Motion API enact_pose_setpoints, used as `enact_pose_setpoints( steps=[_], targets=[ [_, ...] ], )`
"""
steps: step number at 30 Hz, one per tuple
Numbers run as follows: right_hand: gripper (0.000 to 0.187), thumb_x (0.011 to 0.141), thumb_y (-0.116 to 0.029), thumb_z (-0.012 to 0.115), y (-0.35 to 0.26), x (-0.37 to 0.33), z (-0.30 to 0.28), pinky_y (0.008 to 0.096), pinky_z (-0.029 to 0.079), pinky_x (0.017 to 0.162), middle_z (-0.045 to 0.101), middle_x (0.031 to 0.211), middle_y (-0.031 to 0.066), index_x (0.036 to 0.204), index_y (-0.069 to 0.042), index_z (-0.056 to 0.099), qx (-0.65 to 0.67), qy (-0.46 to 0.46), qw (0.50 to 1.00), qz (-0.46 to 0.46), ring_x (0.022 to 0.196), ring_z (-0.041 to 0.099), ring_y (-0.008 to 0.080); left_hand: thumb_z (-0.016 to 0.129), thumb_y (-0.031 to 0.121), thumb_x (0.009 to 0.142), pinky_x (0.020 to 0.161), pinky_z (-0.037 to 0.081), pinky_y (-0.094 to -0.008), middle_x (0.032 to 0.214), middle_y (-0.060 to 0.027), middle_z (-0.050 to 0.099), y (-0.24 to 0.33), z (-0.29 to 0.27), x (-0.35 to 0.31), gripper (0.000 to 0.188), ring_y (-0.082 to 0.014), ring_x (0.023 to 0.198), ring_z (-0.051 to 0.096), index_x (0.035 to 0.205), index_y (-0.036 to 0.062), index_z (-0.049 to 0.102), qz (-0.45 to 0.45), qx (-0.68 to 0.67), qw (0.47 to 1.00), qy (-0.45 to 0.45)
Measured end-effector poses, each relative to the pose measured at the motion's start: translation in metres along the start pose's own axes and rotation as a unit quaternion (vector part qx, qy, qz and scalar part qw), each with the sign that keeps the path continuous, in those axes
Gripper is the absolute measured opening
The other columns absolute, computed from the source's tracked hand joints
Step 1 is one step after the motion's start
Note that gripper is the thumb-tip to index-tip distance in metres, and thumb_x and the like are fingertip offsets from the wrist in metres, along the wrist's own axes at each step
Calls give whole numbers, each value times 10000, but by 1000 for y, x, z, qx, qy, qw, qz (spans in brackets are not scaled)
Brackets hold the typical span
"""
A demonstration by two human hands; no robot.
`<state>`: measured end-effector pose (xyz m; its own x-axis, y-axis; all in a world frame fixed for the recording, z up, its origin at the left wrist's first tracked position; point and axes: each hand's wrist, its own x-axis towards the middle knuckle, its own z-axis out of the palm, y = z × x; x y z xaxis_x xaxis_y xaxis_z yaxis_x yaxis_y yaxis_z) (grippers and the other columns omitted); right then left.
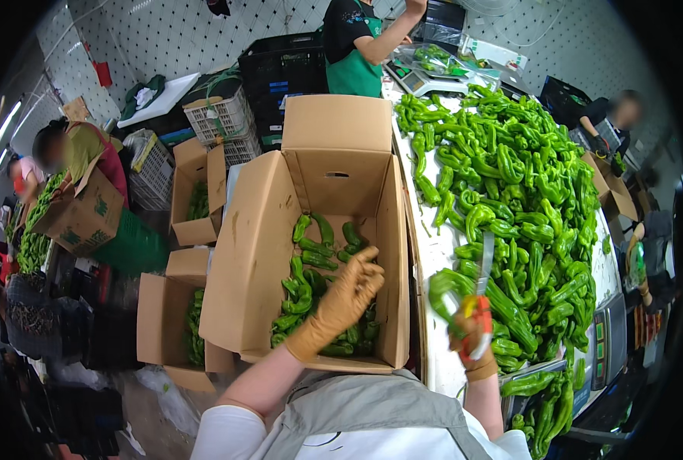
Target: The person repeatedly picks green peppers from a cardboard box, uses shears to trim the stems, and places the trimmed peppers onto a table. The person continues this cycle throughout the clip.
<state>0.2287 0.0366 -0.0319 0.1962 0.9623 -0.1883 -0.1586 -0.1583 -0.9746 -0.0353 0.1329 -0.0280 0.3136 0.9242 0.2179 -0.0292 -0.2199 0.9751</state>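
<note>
My left hand (349, 290), in an orange-brown glove, is over an open cardboard box (228, 264) with its fingers apart. Nothing shows in its grasp; its underside is hidden. Below and around it, green peppers (298, 291) lie loosely in the box. To the right, my gloved right hand (475, 363) is closed around the orange-red handle of a knife (485, 264), its silver blade pointing away from me. A large green pepper (447, 287), blurred, is beside that hand; whether the fingers also grip it I cannot tell. A big heap of green peppers (533, 184) covers much of the white table (431, 245).
Smaller cardboard boxes (157, 307) with peppers stand left of the main box. Behind are stacked crates (222, 119) and a person in a green apron (354, 77) near a scale (414, 80). Other people work at the far left and right. Another scale (608, 341) sits at the right.
</note>
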Motion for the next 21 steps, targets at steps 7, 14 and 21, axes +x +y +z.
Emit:
enact_pose_setpoints(
  steps=[7,14,21],
  targets=[
    [256,917,-288,516,8,33,-27,244,434,620,601,887,75,1009,-52,550,222,218,934,-177,582,484,92,609,224,855,749,486,-310,912,-105,618,-108,-92,75,331,-218,816,605,1112,31,532,-101,266,955,90],
    [176,893,-202,538,23,28,44,252,426,446,598,745,121,887,-57,438,63,-11,996,65,522,505,131,583,252,853,918,446,-409,1222,-150,547,-190,-110,98,442,-320,1088,538,1248,74,492,-401,409,820,-11],
    [265,801,-3,649,29,40,75,211,353,581,380,747,-29,866,-87,407,-52,-40,987,144,644,370,59,568,217,856,968,432,-403,1335,-131,444,-255,-122,119,481,-310,1190,464,1292,77,420,-422,505,744,-112]
  ],
)
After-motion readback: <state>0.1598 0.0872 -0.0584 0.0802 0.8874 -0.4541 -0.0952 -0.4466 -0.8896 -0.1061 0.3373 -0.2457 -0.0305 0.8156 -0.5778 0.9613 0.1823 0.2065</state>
